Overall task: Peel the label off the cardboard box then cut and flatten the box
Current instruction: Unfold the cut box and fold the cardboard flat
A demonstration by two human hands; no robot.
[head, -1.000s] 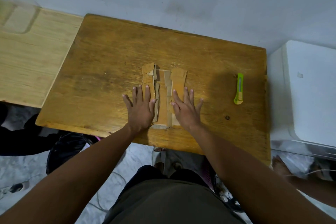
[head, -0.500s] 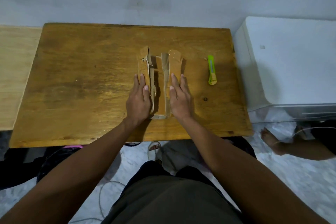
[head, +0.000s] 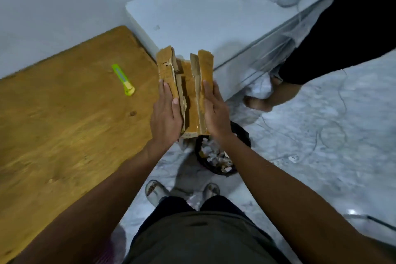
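The cut, flattened cardboard box [head: 189, 90] is a brown strip of torn panels, held in the air past the right end of the wooden table [head: 64, 113]. My left hand [head: 166, 113] grips its left side and my right hand [head: 215, 113] grips its right side. It hangs above a black waste bin [head: 220, 156] on the floor. A green and yellow utility knife [head: 123, 79] lies on the table, left of the box.
A white appliance [head: 203, 17] stands right of the table against the wall. Another person's leg and bare foot [head: 261, 100] are beside it. Cables run over the marble floor [head: 321, 135]. My feet in sandals [head: 154, 191] stand below the bin.
My hands were pressing the cardboard flat on the table. Now they have lifted it and carried it right, off the table edge and over the bin; my view turned right.
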